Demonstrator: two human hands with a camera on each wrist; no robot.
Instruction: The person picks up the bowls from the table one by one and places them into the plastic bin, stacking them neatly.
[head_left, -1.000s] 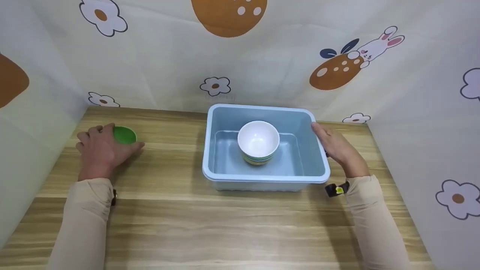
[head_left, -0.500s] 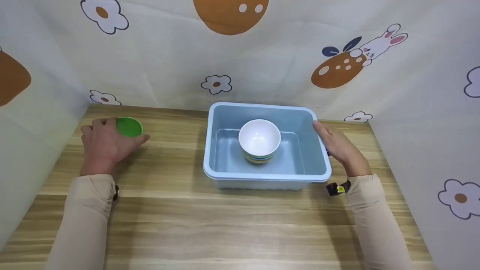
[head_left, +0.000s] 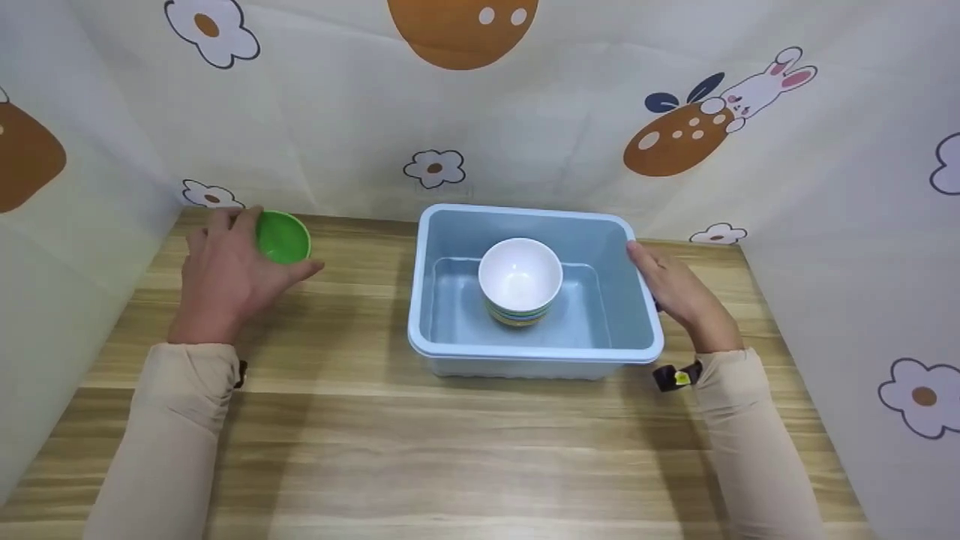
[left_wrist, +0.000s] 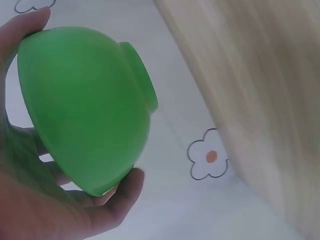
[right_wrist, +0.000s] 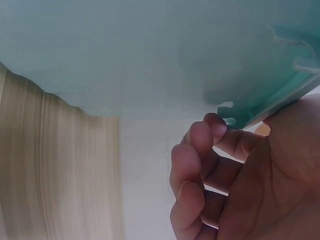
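My left hand (head_left: pixel 229 274) grips a green bowl (head_left: pixel 285 238) by its rim, thumb on one side and fingers on the other. In the left wrist view the bowl (left_wrist: pixel 85 105) is tipped, its foot ring facing away from the palm, with the wooden tabletop apart from it. On the right, my right hand (head_left: pixel 679 296) holds the short side of a light blue plastic basin (head_left: pixel 525 355). Its thumb lies on the rim, while the right wrist view has the fingers (right_wrist: pixel 187 162) curled beneath the rim. A white bowl (head_left: pixel 520 274) tops a nested stack of several coloured bowls (head_left: pixel 517 318) inside the basin.
The basin stands on a wood-grain table (head_left: pixel 450 457), near its back edge. Pale fabric (head_left: pixel 315 97) printed with flowers and a rabbit closes off the back and both sides.
My left hand has lifted the green bowl and brought it right and toward the back, with more of its inside showing. The right hand and basin have stayed in place.
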